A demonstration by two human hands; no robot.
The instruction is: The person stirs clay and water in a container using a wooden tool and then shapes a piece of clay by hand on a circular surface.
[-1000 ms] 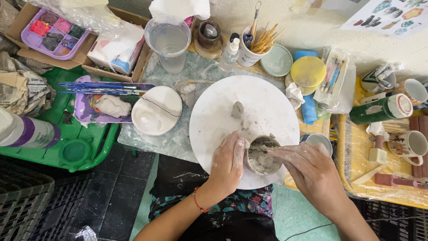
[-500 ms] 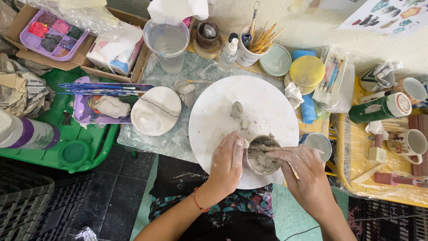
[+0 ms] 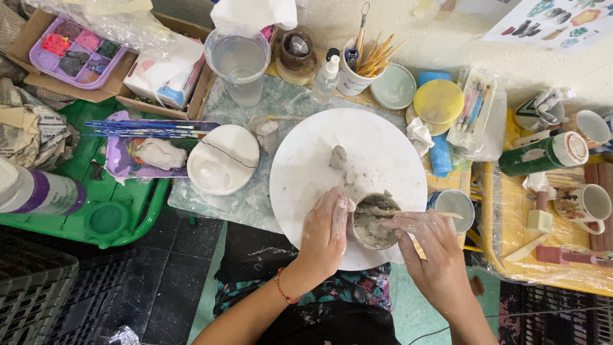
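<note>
A small grey clay pot (image 3: 373, 220) stands at the near edge of a round white board (image 3: 377, 153). My left hand (image 3: 325, 233), smeared with clay, cups the pot's left side. The fingers of my right hand (image 3: 431, 246) grip a thin wooden tool (image 3: 447, 214) that lies across the pot's rim. A small lump of clay (image 3: 338, 156) rests on the board farther back.
A cup of water (image 3: 241, 64), a spray bottle (image 3: 326, 76) and a cup of wooden sticks (image 3: 361, 70) stand behind the board. A white dish (image 3: 223, 160) and paintbrushes (image 3: 147, 128) lie left. Mugs (image 3: 584, 204) and a green bottle (image 3: 543, 153) sit right.
Both hands stay on the pot; my right hand has shifted slightly along the rim with the tool.
</note>
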